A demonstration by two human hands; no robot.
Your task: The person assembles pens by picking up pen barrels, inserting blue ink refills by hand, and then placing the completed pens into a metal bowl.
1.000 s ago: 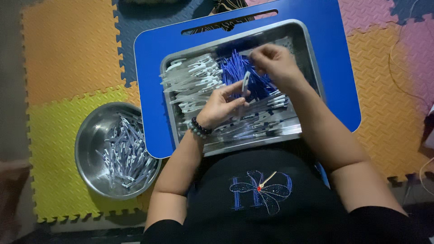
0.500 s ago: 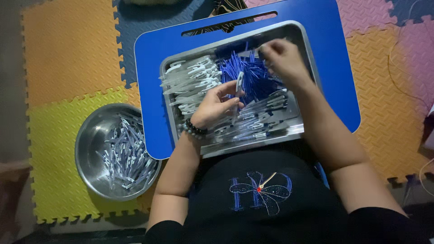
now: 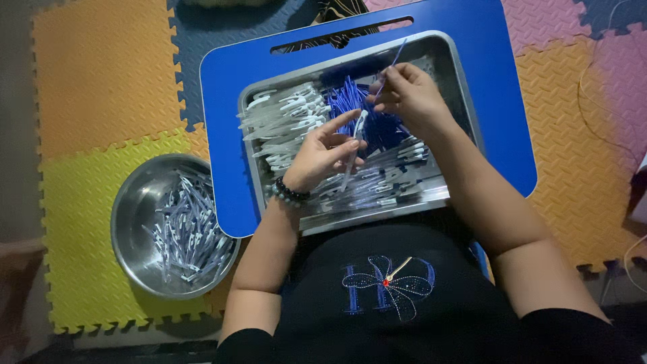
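Floor is foam mats [image 3: 101,81] in orange, yellow, pink and blue. Far left, one steel bowl [image 3: 135,202] holds a heap of finished pieces, too many to count. Next, one blue lap table [image 3: 499,101] carries one steel tray [image 3: 451,67]: clear barrels [image 3: 283,121] along its left edge, blue refills [image 3: 350,101] mid-tray. Left hand [image 3: 323,152] pinches one barrel [image 3: 352,152] upright over the tray's middle. Right hand [image 3: 411,98] grips one refill [image 3: 391,67] near the back edge. My guess: that thin refill could miss the opening or bend.
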